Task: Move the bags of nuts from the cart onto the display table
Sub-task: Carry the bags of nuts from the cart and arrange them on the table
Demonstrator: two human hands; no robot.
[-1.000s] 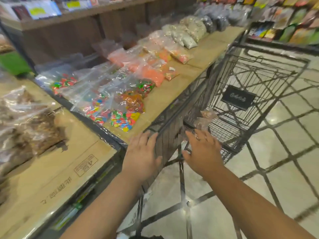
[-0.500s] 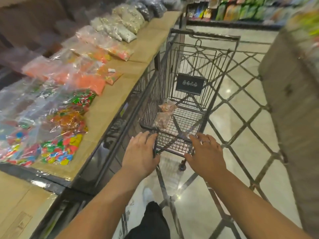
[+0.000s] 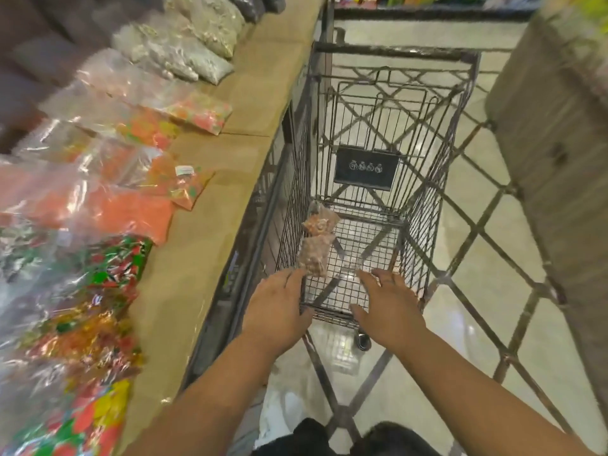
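Two small clear bags of brown nuts lie in the wire cart (image 3: 396, 53), against its left wall: one bag (image 3: 320, 222) farther in, the other bag (image 3: 313, 257) nearer me. My left hand (image 3: 275, 312) is over the cart's near rim with fingers stretched forward, its fingertips touching the nearer bag's lower end. My right hand (image 3: 388, 307) hovers over the same rim, fingers spread, holding nothing. The display table (image 3: 210, 225), topped with brown cardboard, runs along the cart's left side.
Bags of colourful sweets (image 3: 108, 209) and pale seeds (image 3: 194, 51) cover the table's left half, with a bare cardboard strip beside the cart. A tall wooden unit (image 3: 559, 159) stands to the right. Tiled floor (image 3: 477, 291) lies between them.
The view has swung to look straight down into the cart beside the table. Both hands have gone from resting on the cart's near rim to stretching their fingers into the basket.
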